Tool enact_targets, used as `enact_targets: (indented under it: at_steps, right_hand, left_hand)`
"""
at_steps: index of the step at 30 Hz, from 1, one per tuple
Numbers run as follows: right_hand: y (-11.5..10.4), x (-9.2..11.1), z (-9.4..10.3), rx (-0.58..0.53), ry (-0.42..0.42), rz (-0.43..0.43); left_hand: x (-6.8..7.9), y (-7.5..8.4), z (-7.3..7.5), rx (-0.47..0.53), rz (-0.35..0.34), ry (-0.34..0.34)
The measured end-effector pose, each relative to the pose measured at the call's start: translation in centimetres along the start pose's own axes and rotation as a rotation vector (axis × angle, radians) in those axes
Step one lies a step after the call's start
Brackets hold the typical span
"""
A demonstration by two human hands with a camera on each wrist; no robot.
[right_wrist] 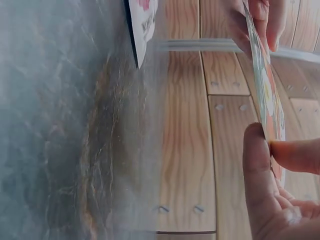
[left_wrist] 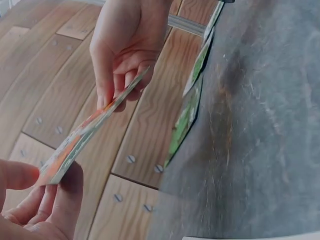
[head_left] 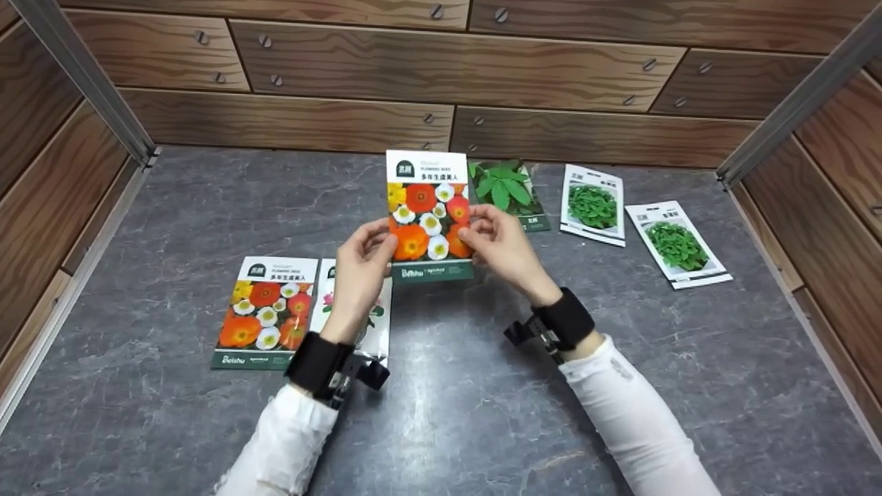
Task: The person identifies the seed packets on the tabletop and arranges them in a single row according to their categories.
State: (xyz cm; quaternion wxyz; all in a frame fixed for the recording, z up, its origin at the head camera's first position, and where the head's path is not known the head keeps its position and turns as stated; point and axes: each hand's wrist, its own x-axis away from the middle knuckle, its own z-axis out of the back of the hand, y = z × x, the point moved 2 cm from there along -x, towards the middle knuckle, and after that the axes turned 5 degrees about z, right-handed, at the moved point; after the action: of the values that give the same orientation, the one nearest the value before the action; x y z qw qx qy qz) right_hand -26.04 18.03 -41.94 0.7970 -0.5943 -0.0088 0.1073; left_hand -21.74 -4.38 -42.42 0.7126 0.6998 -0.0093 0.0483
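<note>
Both hands hold up one flower seed packet (head_left: 431, 213), printed with orange, red, white and yellow poppies above a green bottom band. At its left edge the left hand (head_left: 362, 269) pinches it between thumb and fingers. The right hand (head_left: 506, 248) pinches the opposite edge the same way. Both wrist views show the packet (left_wrist: 82, 137) (right_wrist: 267, 95) nearly edge-on, raised above the grey tabletop. Beneath the left forearm lies a white packet with pink flowers (head_left: 382, 324), partly hidden. A matching poppy packet (head_left: 265, 313) lies to its left.
Behind the right hand lies a packet with a large green leaf (head_left: 506, 186). Two white packets with leafy green plants, one nearer the middle (head_left: 592, 205) and one farther right (head_left: 677, 244), lie beyond it. Wood-patterned walls (head_left: 344, 62) and metal posts (head_left: 96, 89) border the grey tabletop (head_left: 468, 393).
</note>
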Motion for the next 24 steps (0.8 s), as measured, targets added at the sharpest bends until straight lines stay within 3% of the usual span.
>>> enact_targets:
  at_steps: [11, 14, 19, 24]
  right_hand:
    - [-1.3, 4.3, -0.1, 0.065, -0.056, 0.029]
    - [-1.4, 5.3, 0.0, 0.101, -0.064, 0.02]
    - [-1.8, 6.2, -0.2, 0.171, -0.066, 0.056]
    - [-2.4, 7.1, -0.3, 0.276, -0.067, 0.108]
  left_hand:
    - [4.1, -0.8, 0.8, -0.095, -0.092, 0.004]
    - [4.7, -0.7, 0.8, -0.181, -0.14, 0.005]
    - [5.0, -0.2, 0.9, -0.404, -0.25, 0.037]
    - [5.5, 0.2, 0.8, -0.504, -0.24, 0.032]
